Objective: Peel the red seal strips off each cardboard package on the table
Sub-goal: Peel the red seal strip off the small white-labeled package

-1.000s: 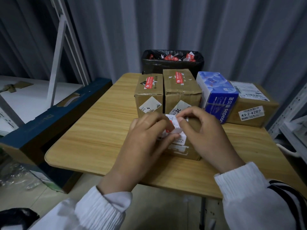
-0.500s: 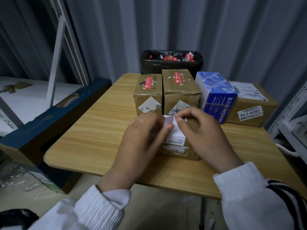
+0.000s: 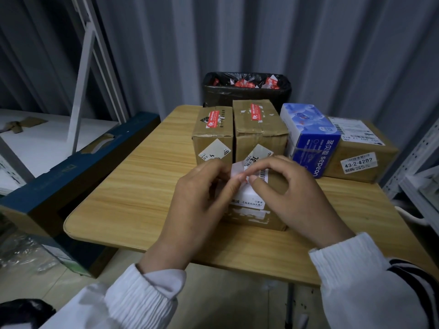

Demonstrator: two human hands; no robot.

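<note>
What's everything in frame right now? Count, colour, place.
table: 1, light wood, centre
near box: 1, brown cardboard, table front, under both hands
lifted sticker: 1, white side showing, above near box
back-left box: 1, brown cardboard, behind near box
back-right box: 1, brown cardboard, beside back-left box
left seal strip: 1, red, atop back-left box
right seal strip: 1, red, atop back-right box
tissue box: 1, blue, right of back-right box
labelled box: 1, brown cardboard, table's far right
bin: 1, black, behind table, red scraps inside
crate: 1, dark blue, left of table
left hand: 1, pinches lifted sticker
right hand: 1, pinches lifted sticker
</note>
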